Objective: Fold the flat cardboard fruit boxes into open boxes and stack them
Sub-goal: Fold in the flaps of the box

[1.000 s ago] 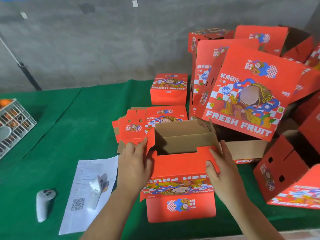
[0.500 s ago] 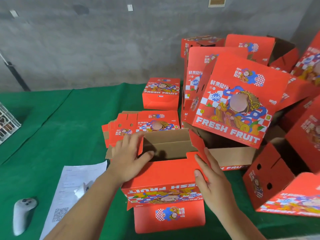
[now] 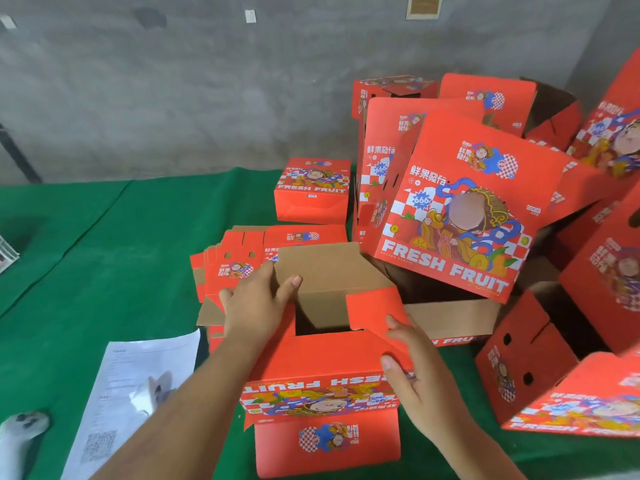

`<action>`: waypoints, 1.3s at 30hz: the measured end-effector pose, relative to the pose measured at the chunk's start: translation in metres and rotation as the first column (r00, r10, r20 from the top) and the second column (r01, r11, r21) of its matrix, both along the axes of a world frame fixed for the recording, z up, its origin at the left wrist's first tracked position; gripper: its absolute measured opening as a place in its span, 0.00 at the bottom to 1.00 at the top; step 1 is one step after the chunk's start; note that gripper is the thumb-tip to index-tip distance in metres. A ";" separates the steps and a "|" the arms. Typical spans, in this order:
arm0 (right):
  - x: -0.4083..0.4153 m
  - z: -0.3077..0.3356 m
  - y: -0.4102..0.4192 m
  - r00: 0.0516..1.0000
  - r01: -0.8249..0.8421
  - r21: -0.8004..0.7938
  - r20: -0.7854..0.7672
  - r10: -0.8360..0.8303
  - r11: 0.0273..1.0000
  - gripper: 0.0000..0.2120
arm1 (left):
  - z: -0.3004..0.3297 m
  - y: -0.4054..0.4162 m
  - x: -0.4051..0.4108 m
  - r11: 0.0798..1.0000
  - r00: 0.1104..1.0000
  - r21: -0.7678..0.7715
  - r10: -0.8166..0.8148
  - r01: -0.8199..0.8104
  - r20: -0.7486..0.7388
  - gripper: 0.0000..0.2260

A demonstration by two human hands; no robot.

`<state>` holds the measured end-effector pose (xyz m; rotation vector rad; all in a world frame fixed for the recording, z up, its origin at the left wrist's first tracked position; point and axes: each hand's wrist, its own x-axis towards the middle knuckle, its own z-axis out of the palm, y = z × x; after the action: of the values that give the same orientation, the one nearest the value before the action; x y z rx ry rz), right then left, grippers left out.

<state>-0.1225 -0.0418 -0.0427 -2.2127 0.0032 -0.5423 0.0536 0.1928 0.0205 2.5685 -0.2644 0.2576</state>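
The left hand (image 3: 258,306) lies with straight fingers (image 3: 292,284) over the box's (image 3: 322,362) left end, palm pressing the red flap there, fingertips reaching over the brown inner wall. The right hand (image 3: 414,372) pinches the box's right flap (image 3: 375,311): its thumb lies on the red face and its fingers curl round the flap's outer edge, with the flap tilted in over the opening. The box stands half folded at the middle of the green tabletop (image 3: 104,254), open side up, brown inside showing, with its printed front wall turned toward the person and a loose red flap (image 3: 327,445) lying flat at 6 o'clock from it.

At 11 o'clock from the box, touching its far wall, lies a fanned stack of flat boxes (image 3: 239,254). Beyond that, at 12 o'clock, stands a small folded box (image 3: 313,192). From 1 to 4 o'clock rises a loose heap of folded boxes (image 3: 460,202), tilted at mixed angles, the nearest one leaning with its "FRESH FRUIT" face toward the camera. At 8 o'clock a printed sheet of paper (image 3: 117,403) lies on the tabletop with a small white object (image 3: 157,393) on it, too blurred to tell. A white controller (image 3: 22,434) lies at the lower left edge. A grey wall (image 3: 207,98) stands behind.
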 end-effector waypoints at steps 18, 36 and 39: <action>0.075 0.066 -0.004 0.742 0.087 -0.477 -0.555 -0.376 0.875 0.48 | -0.017 0.008 -0.037 0.974 0.948 0.210 0.139 -0.080 -0.285 0.41; 0.053 0.122 0.001 0.908 0.319 0.363 -0.382 -0.172 0.876 0.29 | 0.037 0.068 -0.051 0.301 0.739 -0.883 -0.485 -0.360 -0.467 0.27; 0.051 0.125 0.014 0.919 0.259 0.200 -0.354 -0.177 0.945 0.24 | 0.038 0.079 -0.046 0.185 0.812 -0.919 -0.430 -0.349 -0.395 0.25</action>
<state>-0.0717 -0.0281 0.0819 -2.0461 0.4776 -0.2641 0.0081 0.2719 0.0589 1.1188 0.0987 -0.3579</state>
